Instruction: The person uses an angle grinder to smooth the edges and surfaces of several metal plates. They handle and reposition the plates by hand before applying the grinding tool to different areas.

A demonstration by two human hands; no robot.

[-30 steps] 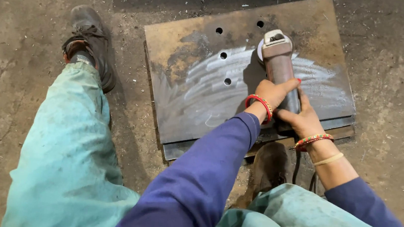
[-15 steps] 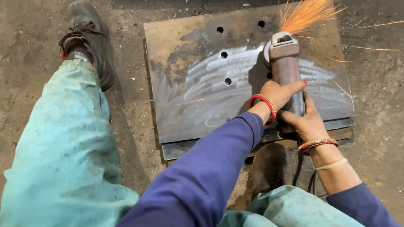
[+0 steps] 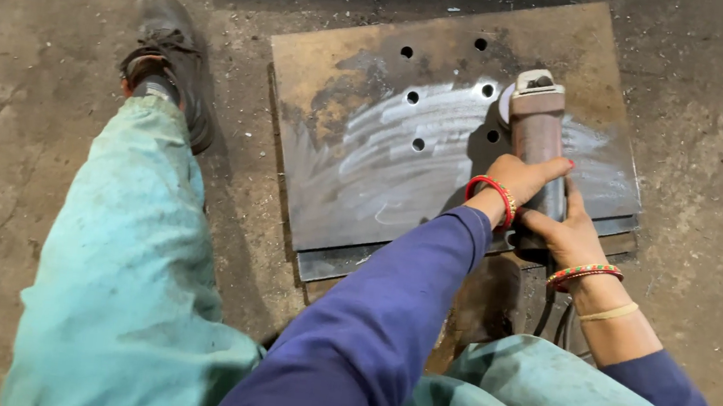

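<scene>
My left hand (image 3: 521, 177) and right hand (image 3: 569, 234) clamp fully around the brown-bodied angle grinder (image 3: 538, 128); I hold its disc shallow and steady on the rusty drilled steel plate (image 3: 401, 171).

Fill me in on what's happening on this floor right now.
A person crouched on the concrete floor grips an angle grinder with both hands: the left hand on the body, the right hand behind it. Its head sits on a rusty steel plate with several drilled holes. Much of the plate's middle is ground bright; the edges are rusty. No sparks are visible.
</scene>
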